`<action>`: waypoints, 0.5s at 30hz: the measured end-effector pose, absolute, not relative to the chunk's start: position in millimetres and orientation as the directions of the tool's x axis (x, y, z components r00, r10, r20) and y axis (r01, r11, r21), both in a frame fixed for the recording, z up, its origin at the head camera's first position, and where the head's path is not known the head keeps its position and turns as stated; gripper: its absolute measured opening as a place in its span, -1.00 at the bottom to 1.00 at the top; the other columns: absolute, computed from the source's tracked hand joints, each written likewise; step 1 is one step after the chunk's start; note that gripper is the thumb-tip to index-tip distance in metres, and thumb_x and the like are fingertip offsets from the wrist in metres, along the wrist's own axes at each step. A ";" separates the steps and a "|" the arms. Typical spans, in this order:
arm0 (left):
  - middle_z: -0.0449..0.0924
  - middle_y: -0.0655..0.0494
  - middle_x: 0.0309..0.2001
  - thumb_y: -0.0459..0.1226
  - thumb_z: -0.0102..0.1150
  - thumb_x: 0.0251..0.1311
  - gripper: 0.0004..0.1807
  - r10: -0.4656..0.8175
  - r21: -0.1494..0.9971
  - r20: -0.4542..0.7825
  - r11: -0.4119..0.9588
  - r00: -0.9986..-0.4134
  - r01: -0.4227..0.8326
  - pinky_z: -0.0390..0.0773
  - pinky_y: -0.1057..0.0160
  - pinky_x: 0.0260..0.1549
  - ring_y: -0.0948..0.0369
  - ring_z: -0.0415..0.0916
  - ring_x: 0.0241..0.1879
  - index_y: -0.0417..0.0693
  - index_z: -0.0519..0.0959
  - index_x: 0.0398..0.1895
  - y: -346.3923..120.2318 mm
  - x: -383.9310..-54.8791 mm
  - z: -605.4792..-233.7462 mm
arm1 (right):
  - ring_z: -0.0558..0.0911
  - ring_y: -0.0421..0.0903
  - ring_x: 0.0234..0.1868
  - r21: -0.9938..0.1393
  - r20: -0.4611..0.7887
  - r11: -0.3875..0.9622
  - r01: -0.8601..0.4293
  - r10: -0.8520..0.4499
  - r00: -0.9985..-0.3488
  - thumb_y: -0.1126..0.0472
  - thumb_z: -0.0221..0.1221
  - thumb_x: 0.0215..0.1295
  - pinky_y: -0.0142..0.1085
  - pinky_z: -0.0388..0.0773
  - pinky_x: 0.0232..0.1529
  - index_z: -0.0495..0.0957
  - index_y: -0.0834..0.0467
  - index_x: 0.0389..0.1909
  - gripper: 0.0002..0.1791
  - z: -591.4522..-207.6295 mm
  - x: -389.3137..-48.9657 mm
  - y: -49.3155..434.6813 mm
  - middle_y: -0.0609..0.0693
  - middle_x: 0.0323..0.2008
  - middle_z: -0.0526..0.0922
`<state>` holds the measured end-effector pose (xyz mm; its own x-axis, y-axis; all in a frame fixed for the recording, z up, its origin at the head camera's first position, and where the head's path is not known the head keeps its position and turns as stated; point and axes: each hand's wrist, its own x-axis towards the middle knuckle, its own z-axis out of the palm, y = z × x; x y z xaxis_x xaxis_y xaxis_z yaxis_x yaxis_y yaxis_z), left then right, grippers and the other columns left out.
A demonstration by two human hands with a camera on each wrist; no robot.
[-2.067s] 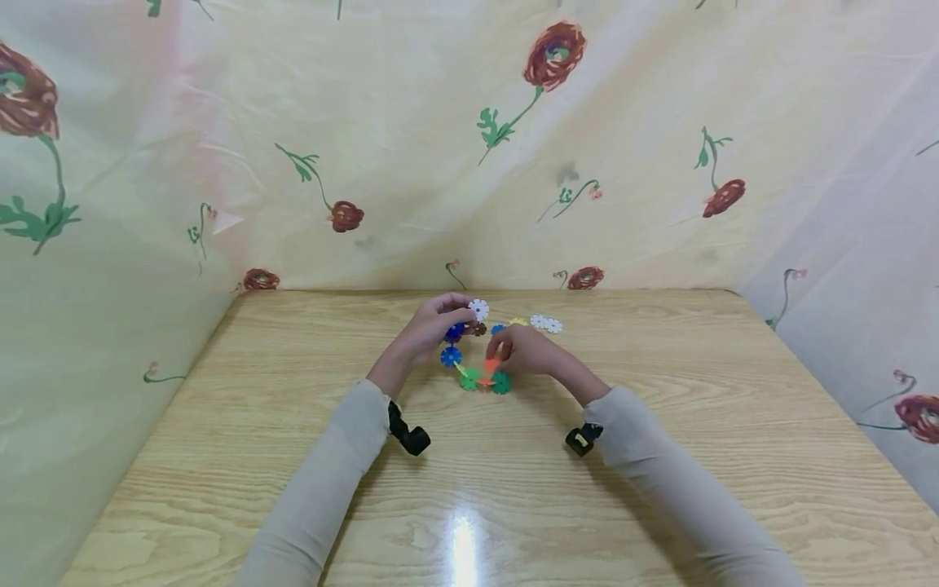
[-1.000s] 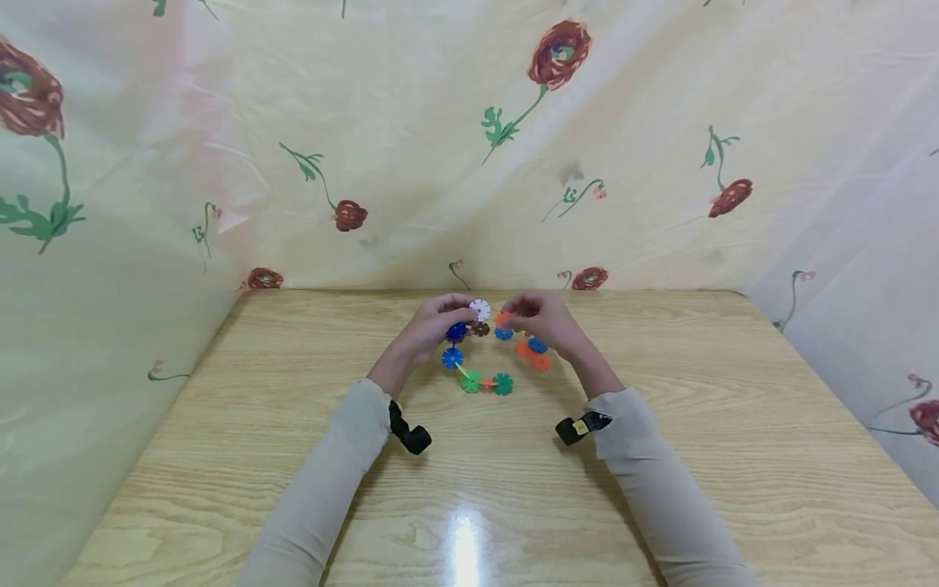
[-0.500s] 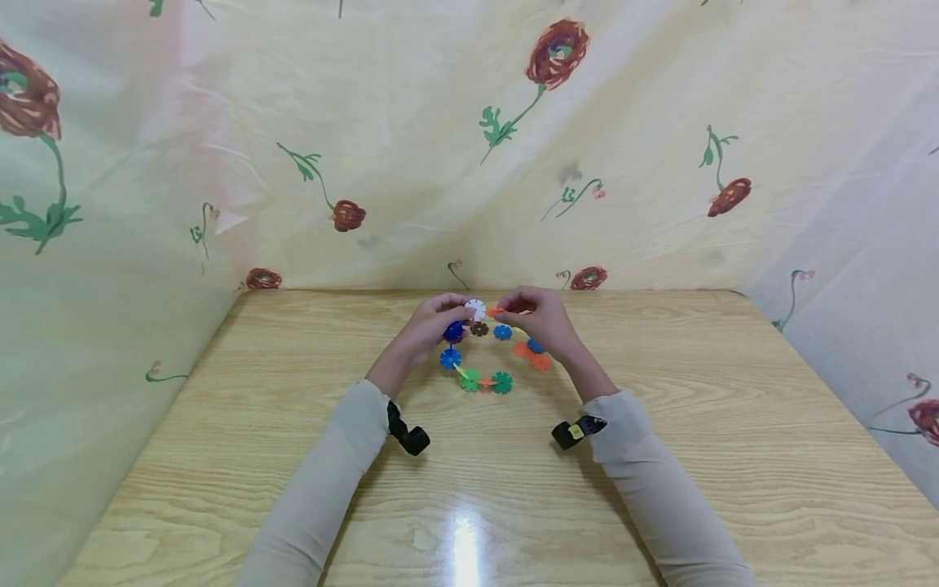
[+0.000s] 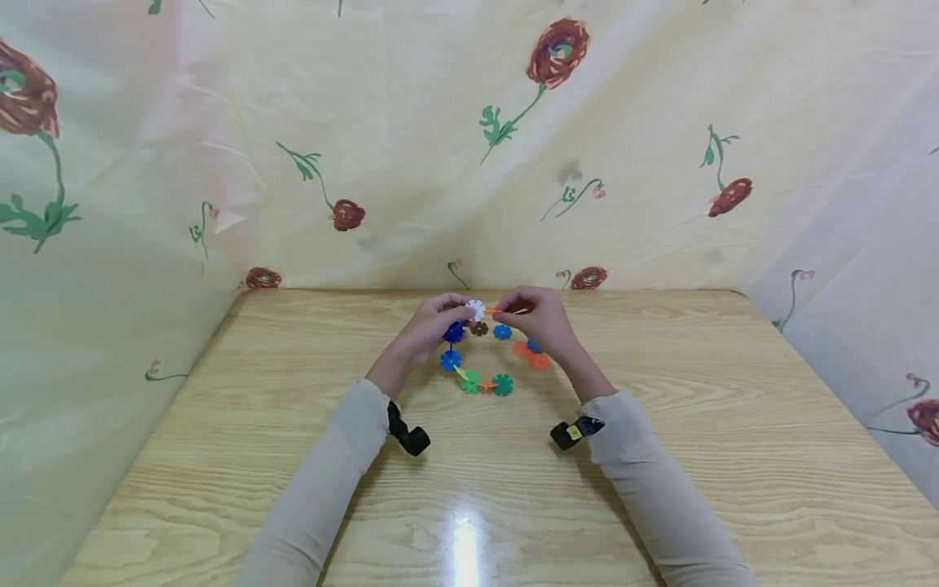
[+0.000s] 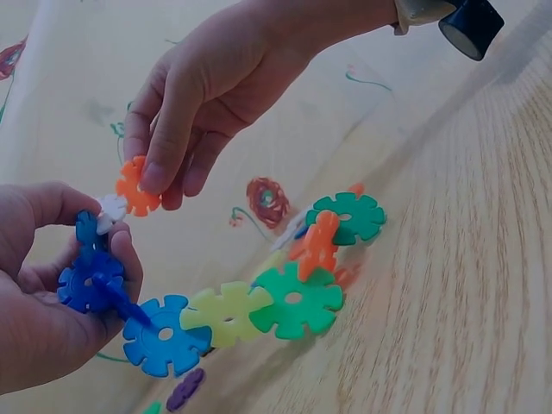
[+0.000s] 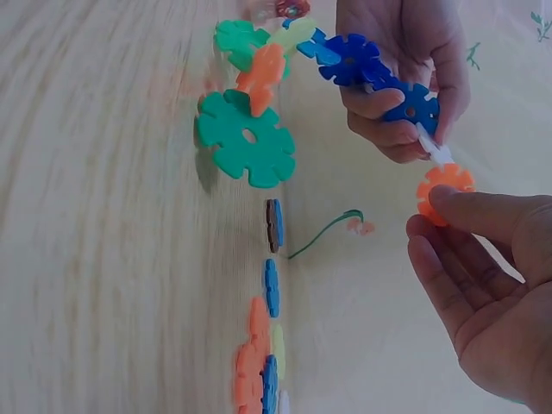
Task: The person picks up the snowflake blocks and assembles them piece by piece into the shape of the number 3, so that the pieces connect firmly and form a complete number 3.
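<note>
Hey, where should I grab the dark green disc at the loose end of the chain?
I'd pinch the dark green disc by its right-hand rim, as the head view shows it, reaching in from your right. It's flat, and that rim looks free, while its left edge meets the orange link, so fingers there would probably crowd the joint.

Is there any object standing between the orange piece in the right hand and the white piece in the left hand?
No, nothing visible stands in the way. The right hand pinches the orange piece with its edge at the white piece, which the left hand holds; whether the two are joined, I cannot tell.
</note>
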<state>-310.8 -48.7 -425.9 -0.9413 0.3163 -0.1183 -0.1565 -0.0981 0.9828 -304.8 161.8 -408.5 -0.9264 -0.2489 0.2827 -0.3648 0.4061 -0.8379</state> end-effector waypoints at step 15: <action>0.56 0.12 -0.22 -0.33 0.12 0.47 -0.94 0.344 0.989 -0.069 -0.100 -0.936 -0.109 0.63 0.27 -0.19 0.20 0.57 -0.22 -0.14 0.48 -0.13 -45.8 -309.4 -426.4 | 0.74 -0.12 -0.32 -0.827 0.343 0.377 -0.416 -0.247 -0.906 0.38 0.38 0.25 -0.43 0.69 -0.28 0.73 0.32 -0.32 -0.94 -409.6 -301.9 158.1 0.22 -0.29 0.75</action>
<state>-309.4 -45.8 -426.4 -0.9365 0.3439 -0.0690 -0.1095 -0.0998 0.9890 -301.9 158.1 -409.6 -0.9062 -0.2470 0.3431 -0.4161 0.3773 -0.8274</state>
